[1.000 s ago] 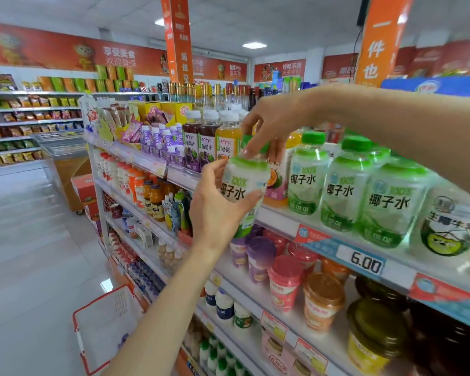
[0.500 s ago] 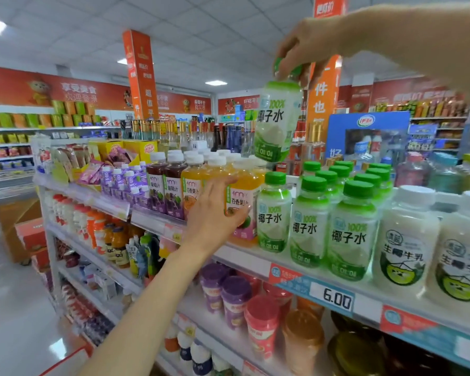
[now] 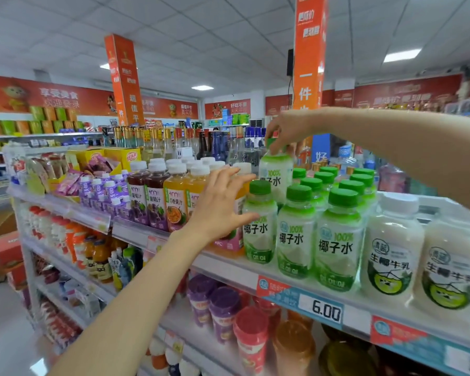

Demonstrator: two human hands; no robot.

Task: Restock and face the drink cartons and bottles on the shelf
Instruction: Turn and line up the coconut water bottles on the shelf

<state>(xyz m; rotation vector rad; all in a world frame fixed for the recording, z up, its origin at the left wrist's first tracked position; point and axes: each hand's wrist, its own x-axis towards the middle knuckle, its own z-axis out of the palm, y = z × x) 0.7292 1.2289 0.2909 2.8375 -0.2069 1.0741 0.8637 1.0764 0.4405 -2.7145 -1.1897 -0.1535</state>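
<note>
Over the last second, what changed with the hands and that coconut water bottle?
The left grip let go of the coconut water bottle and is now open at the front coconut bottle. The right grip, pinching the cap throughout, lifted the bottle above the shelf, then lowered it behind that front bottle. The other rows stayed put.

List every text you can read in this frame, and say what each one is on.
"100% 椰子水": green-capped bottles
"生椰牛乳": white-capped bottles
"6.00": shelf price tag
"葡萄汁": purple juice bottle
"百香果汁": orange juice bottle
"享受美食": wall banner
"一件": orange hanging sign
The smaller label print, other shelf tags and far banners are too blurred to read.
</note>
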